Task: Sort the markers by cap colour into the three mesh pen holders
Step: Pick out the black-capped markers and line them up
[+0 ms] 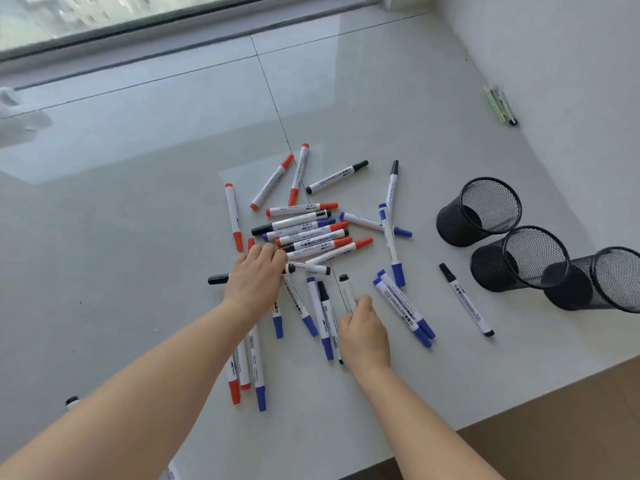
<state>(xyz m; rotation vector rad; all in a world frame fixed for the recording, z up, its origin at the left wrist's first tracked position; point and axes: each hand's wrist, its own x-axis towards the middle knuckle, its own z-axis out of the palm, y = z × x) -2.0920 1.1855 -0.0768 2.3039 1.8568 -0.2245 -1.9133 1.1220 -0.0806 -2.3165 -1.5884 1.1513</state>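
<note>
Seen from above: right hand (363, 332) at lower centre pinching a black-capped marker (347, 291) by its barrel, cap pointing toward top of frame, long axis nearly vertical. Left hand (254, 277), fingers curled, reaching into the marker pile (308, 233) at centre of tabletop (121, 220); hold unclear. Probably light, rigid, smooth, prone to rolling; best gripped mid-barrel. Three mesh pen holders (519, 261) at right, apparently empty.

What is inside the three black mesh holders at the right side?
No marker shows in any mesh holder. The two farther ones show bare mesh walls and part of the floor. The nearest holder is cut by the picture edge, so part of its inside is not visible.
</note>
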